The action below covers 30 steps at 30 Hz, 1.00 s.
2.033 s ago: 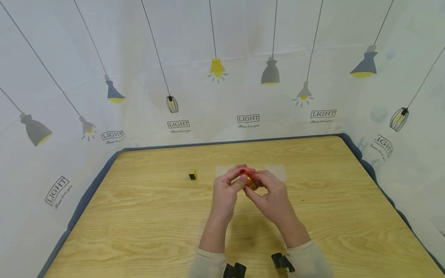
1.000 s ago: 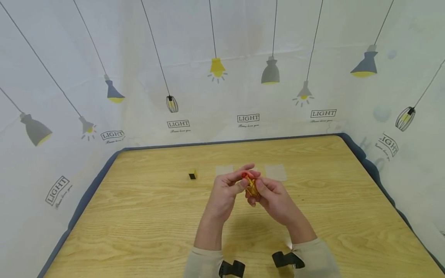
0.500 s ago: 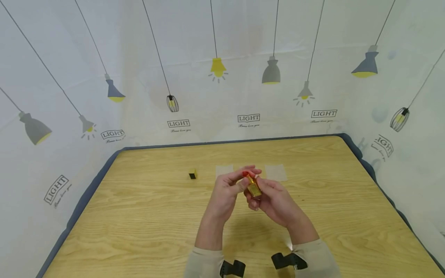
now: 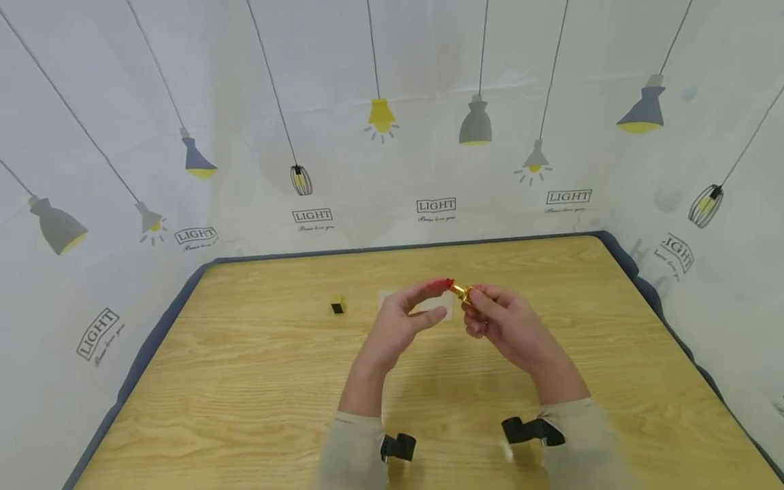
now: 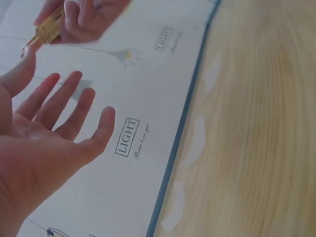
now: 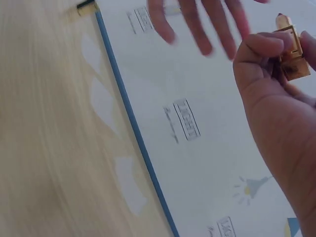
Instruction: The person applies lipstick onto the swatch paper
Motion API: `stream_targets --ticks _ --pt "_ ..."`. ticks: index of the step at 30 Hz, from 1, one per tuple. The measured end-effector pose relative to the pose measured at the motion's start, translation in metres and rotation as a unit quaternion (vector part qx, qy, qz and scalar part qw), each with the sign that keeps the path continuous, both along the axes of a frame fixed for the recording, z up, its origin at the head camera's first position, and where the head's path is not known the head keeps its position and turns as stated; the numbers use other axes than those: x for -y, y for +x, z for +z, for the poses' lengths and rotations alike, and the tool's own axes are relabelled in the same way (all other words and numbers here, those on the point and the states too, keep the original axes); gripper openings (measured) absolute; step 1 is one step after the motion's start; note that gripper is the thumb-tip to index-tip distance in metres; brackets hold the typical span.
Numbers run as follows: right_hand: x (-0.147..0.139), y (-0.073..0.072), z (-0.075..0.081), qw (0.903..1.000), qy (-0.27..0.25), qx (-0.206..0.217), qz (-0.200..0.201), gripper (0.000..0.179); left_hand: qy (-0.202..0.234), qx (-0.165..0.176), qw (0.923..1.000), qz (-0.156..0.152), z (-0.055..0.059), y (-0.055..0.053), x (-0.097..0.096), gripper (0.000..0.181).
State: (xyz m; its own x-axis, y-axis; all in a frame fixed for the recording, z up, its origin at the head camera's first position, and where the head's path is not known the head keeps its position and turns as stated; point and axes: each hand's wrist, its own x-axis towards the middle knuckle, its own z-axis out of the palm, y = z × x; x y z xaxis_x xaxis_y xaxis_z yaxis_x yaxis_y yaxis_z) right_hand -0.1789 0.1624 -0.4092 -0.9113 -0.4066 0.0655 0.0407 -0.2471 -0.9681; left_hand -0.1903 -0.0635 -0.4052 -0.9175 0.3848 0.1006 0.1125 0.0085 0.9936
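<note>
A gold lipstick (image 4: 461, 292) with a red tip is pinched by my right hand (image 4: 520, 330), its tip pointing left toward the other hand. In the right wrist view its square gold base (image 6: 295, 68) shows between thumb and fingers. My left hand (image 4: 395, 333) is open, fingers extended and thumb apart, its index fingertip right by the lipstick's red tip. Red colour marks that hand's fingers (image 5: 45, 90) in the left wrist view. A small gold and black lipstick cap (image 4: 338, 305) stands on the table to the left.
Several white paper pieces lie on the wooden table (image 4: 263, 367); one sheet (image 4: 445, 307) shows between the hands, and others (image 6: 102, 103) appear in the right wrist view. A blue edge and a lamp-print wall covering (image 4: 367, 170) bound the table's back.
My left thumb and fingers have come away from the lipstick and spread apart. The right hand has moved right and up with the lipstick, now tilted toward the left.
</note>
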Motion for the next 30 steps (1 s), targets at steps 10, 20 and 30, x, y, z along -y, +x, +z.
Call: stream_targets --ticks 10,20,30 --pt "-0.058 -0.051 0.009 0.9864 0.089 0.038 -0.133 0.023 -0.349 -0.098 0.9318 0.01 -0.013 -0.05 -0.024 0.046" --pt "-0.061 -0.092 -0.035 0.9561 0.259 0.014 -0.136 0.044 -0.583 -0.204 0.7864 -0.002 -0.049 -0.097 -0.063 0.046" --pt "-0.055 -0.101 -0.057 0.942 0.3 0.03 -0.148 0.046 -0.618 -0.187 0.7629 -0.025 -0.054 -0.106 -0.076 0.058"
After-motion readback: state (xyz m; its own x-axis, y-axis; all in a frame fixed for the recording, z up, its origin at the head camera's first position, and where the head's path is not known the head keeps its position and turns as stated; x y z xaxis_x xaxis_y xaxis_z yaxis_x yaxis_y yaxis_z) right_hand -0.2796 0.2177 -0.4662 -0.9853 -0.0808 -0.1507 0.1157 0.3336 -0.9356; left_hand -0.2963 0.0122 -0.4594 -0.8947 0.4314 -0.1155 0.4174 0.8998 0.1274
